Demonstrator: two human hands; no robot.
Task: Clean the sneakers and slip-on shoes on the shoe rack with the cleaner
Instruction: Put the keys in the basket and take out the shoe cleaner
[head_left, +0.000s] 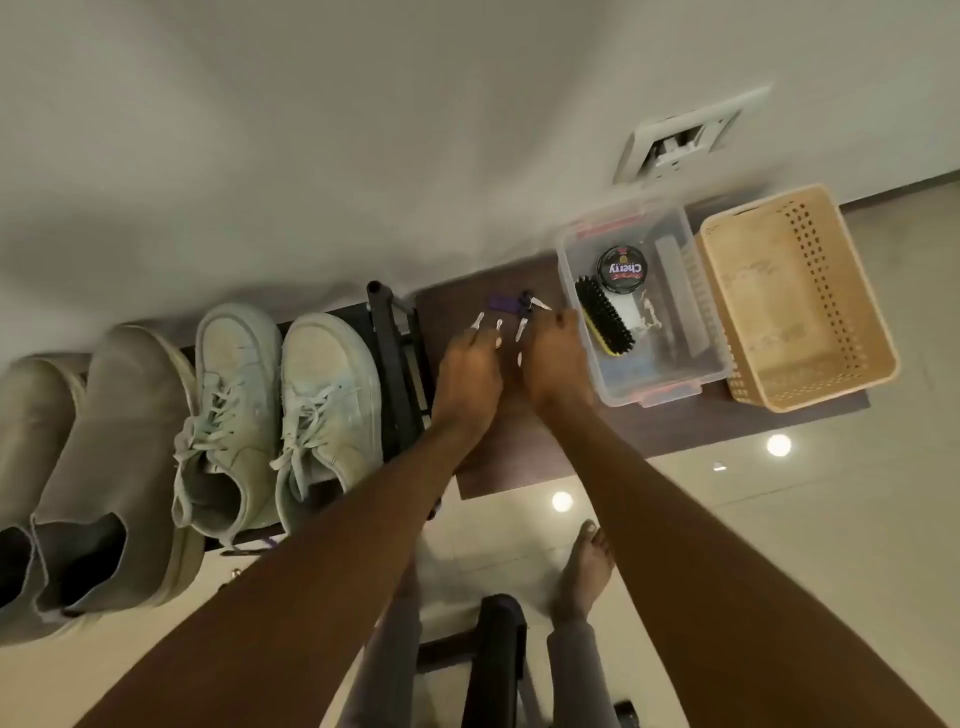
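Two pale laced sneakers (280, 410) stand side by side on the black shoe rack (395, 353). Left of them sit two grey slip-on shoes (104, 467). Right of the rack, over a dark brown mat (457, 312), my left hand (467, 374) and my right hand (556, 364) meet fingertip to fingertip. Between the fingertips they pinch a small purple item with a dark end (506, 302); what it is stays too blurred to tell. A clear plastic box (711, 364) just right of my hands holds a black-bristled brush (605, 322) and a round black polish tin (621, 268).
A beige perforated basket (810, 374) stands right of the clear box on the mat. The wall runs along the far side with a white socket plate (680, 140). Glossy tiled floor (779, 519) lies nearer me, with my bare foot (582, 571) and a black frame (493, 649) below.
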